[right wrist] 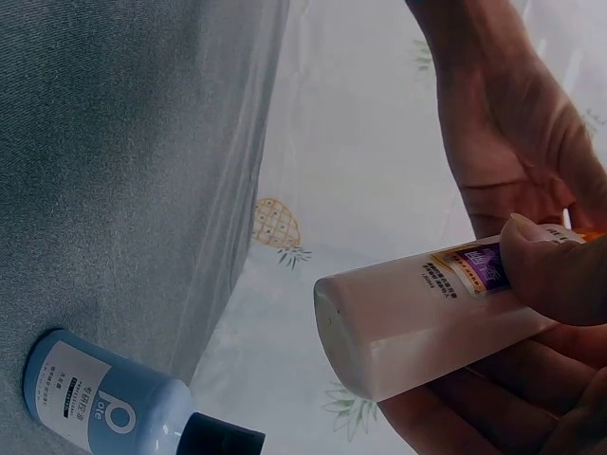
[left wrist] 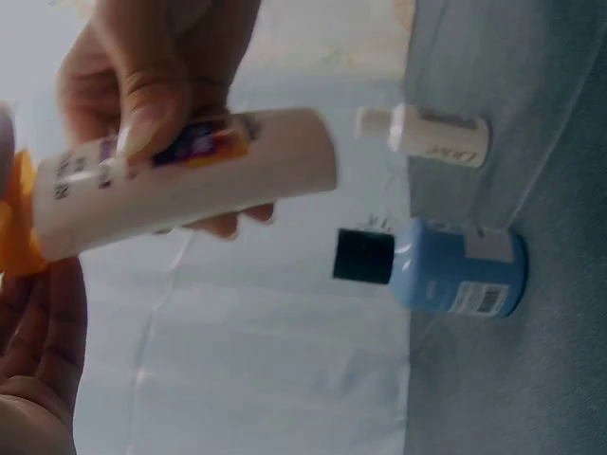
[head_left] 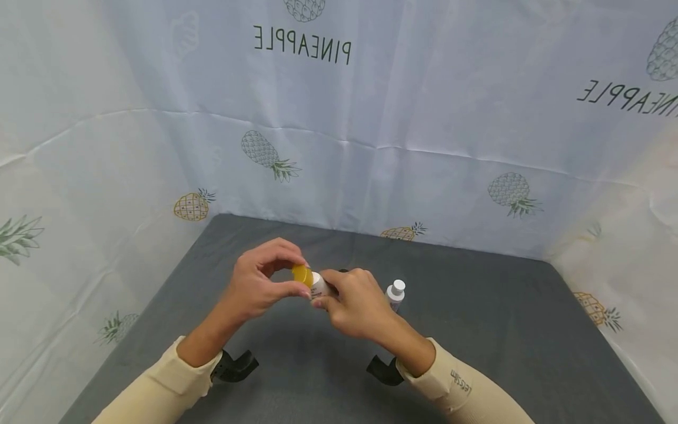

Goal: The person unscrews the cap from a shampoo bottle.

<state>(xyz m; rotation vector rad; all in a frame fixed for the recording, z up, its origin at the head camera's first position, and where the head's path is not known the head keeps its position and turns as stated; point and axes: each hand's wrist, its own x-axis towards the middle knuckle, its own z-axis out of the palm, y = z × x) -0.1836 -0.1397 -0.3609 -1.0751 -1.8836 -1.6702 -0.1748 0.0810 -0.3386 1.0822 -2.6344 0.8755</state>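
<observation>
pale bottle [right wrist: 389, 332] held tilted off desk [head_left: 477, 330], in from its far edge
l. hand [head_left: 259, 282] pinches yellow cap [head_left: 302, 275], r. hand [head_left: 360, 303] grips bottle, prob. to steady it; blue bottle [left wrist: 460, 268] & small white bottle [head_left: 395, 293] stand nearby, maybe for elbow room.

A table [head_left: 296, 383] spread with grey cloth [head_left: 503, 335] carries a small white bottle [left wrist: 441, 137] with a white cap [head_left: 399, 285] and, near it but apart, a blue bottle [left wrist: 432, 265] with a black cap [left wrist: 364, 256] and a pale printed label [right wrist: 71, 396], both standing upright
</observation>
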